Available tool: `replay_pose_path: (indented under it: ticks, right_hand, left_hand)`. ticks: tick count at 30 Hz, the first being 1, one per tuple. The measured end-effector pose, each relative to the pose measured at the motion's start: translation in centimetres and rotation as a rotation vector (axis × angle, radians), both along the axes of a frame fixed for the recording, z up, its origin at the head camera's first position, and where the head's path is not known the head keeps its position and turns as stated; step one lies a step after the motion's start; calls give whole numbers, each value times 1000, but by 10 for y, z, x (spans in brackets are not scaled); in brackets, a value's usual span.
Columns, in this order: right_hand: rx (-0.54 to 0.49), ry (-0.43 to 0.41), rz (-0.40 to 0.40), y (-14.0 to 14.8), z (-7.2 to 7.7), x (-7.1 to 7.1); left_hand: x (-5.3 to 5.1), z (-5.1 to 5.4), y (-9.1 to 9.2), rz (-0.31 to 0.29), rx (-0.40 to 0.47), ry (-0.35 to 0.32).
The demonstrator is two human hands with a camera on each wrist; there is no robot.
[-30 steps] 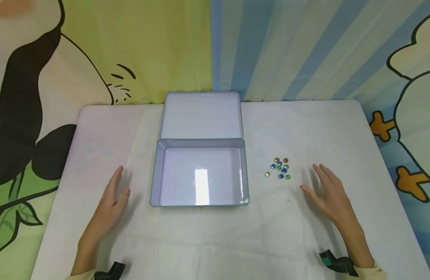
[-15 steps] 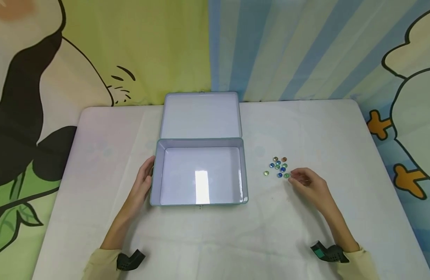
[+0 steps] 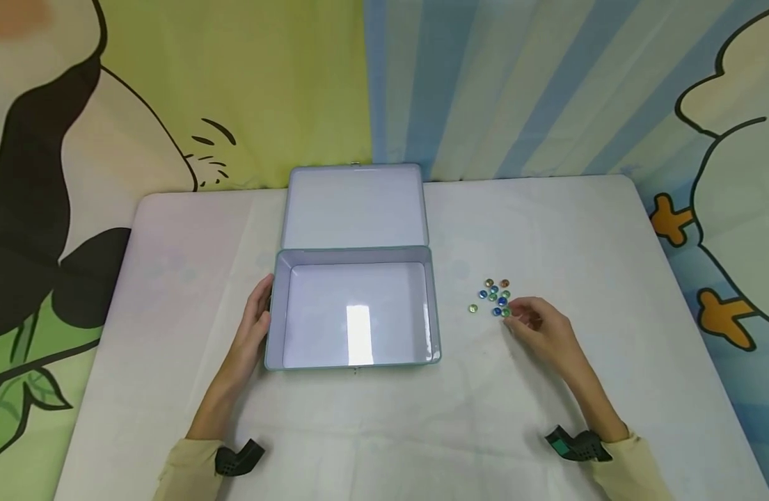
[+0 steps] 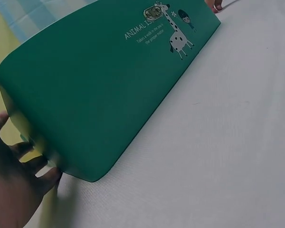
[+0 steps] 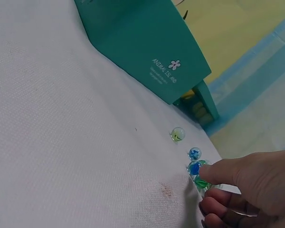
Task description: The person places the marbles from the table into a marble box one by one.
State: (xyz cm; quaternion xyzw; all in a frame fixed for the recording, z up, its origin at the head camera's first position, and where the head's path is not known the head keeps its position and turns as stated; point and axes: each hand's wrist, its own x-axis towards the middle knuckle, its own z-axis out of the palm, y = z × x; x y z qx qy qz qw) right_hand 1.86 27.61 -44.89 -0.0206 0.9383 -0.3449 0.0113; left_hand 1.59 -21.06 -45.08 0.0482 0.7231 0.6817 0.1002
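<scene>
A green metal box stands with its lid (image 3: 355, 207) up and back, showing the pale interior (image 3: 353, 313). Giraffe print marks its outer wall (image 4: 109, 85) in the left wrist view. My left hand (image 3: 249, 334) rests along the box's left side, fingers extended against it. Right of the box lies a loose cluster of glass marbles (image 3: 494, 289), blue, green and amber. At the near edge of that cluster, my right hand (image 3: 543, 334) has thumb and forefinger around a green marble (image 3: 506, 312). Its other fingers are curled; the fingertip contact is partly hidden.
A white cloth covers the table (image 3: 371, 431). One yellowish marble (image 3: 473, 308) sits a little apart, between box and cluster. Behind the table hangs a printed curtain (image 3: 246, 90). Each wrist wears a black device (image 3: 578, 444).
My left hand has moved right onto the box's side. My right hand has come left from beside the marbles, its fingers curling in around the green one.
</scene>
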Motion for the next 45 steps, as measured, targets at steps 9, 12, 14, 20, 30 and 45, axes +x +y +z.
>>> replay_pose_path:
  ticks: [9, 12, 14, 20, 30, 45]
  right_hand:
    - [88, 82, 48, -6, -2, 2]
    - [103, 93, 58, -6, -3, 2]
    - [117, 105, 64, -6, -5, 2]
    - [148, 133, 79, -7, -6, 2]
    - [45, 205, 84, -5, 8, 7]
    - [-680, -151, 106, -14, 58, 21]
  left_hand:
    - [2, -5, 1, -9, 11, 2]
    - [3, -6, 1, -2, 4, -6]
    - [3, -7, 1, 2, 0, -9]
    - [3, -8, 1, -2, -13, 2]
    - [3, -10, 0, 0, -39, 9]
    - [3, -10, 3, -2, -50, 29]
